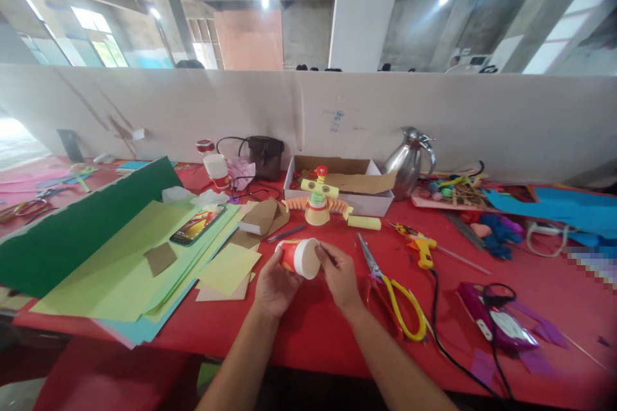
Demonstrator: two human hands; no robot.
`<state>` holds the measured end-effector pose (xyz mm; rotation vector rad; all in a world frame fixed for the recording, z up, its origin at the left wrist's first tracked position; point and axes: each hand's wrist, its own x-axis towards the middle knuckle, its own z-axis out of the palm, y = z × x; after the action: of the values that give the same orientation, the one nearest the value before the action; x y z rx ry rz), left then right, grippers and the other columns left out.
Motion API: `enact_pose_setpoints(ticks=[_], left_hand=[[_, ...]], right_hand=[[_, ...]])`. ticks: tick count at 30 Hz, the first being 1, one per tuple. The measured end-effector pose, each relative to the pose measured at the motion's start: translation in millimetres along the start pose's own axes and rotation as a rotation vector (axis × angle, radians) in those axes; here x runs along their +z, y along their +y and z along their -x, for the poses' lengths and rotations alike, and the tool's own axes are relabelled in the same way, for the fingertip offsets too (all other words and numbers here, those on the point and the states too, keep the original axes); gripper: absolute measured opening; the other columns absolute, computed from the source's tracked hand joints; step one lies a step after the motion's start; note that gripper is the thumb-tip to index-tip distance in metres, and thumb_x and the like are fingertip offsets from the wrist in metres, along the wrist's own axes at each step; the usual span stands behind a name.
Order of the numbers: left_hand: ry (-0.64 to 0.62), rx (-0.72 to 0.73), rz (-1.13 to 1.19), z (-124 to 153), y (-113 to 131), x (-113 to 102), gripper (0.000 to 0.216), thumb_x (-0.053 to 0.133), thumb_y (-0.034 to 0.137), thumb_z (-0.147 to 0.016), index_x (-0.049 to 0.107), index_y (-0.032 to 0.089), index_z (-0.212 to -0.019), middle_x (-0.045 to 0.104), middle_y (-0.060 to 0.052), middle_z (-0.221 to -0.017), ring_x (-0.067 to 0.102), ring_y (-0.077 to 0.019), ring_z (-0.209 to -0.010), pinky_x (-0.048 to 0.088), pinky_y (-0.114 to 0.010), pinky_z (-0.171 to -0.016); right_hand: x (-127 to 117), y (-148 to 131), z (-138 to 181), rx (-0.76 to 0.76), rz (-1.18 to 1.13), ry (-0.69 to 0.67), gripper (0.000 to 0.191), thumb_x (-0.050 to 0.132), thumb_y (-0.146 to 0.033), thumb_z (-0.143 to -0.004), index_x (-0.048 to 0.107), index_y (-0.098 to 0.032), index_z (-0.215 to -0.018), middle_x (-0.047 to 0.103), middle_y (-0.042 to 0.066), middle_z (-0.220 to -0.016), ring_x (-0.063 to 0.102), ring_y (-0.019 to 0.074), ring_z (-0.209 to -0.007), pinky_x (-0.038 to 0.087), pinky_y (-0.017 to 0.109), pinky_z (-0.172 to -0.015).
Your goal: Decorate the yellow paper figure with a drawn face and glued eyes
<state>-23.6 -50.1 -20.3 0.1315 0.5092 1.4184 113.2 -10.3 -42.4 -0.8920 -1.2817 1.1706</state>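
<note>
A red and white paper cup (pixel 293 257) lies sideways in my left hand (pixel 276 288), whose fingers are wrapped round it. Its white end faces right. My right hand (pixel 341 275) is closed, thumb and forefinger pinching at the edge of that white end. Just beyond stands a small paper figure (pixel 317 202) with pleated orange arms and a red top. A rolled yellow paper tube (pixel 364 223) lies beside the figure. Yellow-handled scissors (pixel 405 308) rest to the right of my right hand, and a dark pen (pixel 286 233) lies behind the cup.
Coloured paper sheets (pixel 108 263) with a phone (pixel 197 226) cover the left side. A white box (pixel 376 205), a steel jug (pixel 407 160) and a brown bag (pixel 266 157) stand behind. On the right are a yellow glue gun (pixel 424 250) with its cord and a purple device (pixel 496 321).
</note>
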Motion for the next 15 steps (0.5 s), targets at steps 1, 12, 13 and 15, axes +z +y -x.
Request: enact_pose_setpoints(ticks=[1,12,13,15], left_hand=[[0.016,0.007,0.002,0.4,0.2,1.1,0.018,0.057,0.025,-0.091,0.065,0.012,-0.101,0.075,-0.006,-0.080,0.071,-0.0173,-0.069,0.057,-0.025,-0.063],[0.047,0.034,-0.020,0.6,0.0,2.7,0.021,0.060,0.027,-0.089,0.065,0.013,-0.103,0.077,-0.008,-0.088,0.073,-0.0194,-0.074,0.058,-0.028,-0.065],[0.044,0.035,-0.023,0.1,0.0,1.9,0.022,0.060,0.028,-0.090,0.065,0.012,-0.104,0.077,-0.009,-0.089,0.073,-0.0198,-0.075,0.058,-0.028,-0.066],[0.038,0.039,-0.017,-0.9,-0.3,0.2,0.021,0.059,0.027,-0.090,0.065,0.013,-0.104,0.077,-0.008,-0.090,0.073,-0.0196,-0.076,0.059,-0.029,-0.067]], right_hand=[[0.1,-1.5,0.1,-0.003,0.020,-0.001,0.033,0.062,-0.047,-0.087,0.076,-0.020,-0.100,0.076,0.006,-0.097,0.067,0.0241,-0.088,0.053,0.035,-0.078],[1.3,-12.3,3.3,0.011,0.054,-0.001,0.036,0.057,-0.051,-0.089,0.074,-0.018,-0.089,0.071,0.005,-0.082,0.060,0.0201,-0.074,0.047,0.029,-0.065],[1.4,-12.3,3.2,0.013,0.054,-0.001,0.037,0.057,-0.051,-0.089,0.073,-0.018,-0.088,0.070,0.004,-0.080,0.059,0.0196,-0.073,0.047,0.028,-0.064],[1.4,-11.7,2.9,0.020,0.051,0.000,0.038,0.057,-0.053,-0.089,0.072,-0.018,-0.086,0.068,0.004,-0.078,0.058,0.0185,-0.070,0.045,0.027,-0.062]])
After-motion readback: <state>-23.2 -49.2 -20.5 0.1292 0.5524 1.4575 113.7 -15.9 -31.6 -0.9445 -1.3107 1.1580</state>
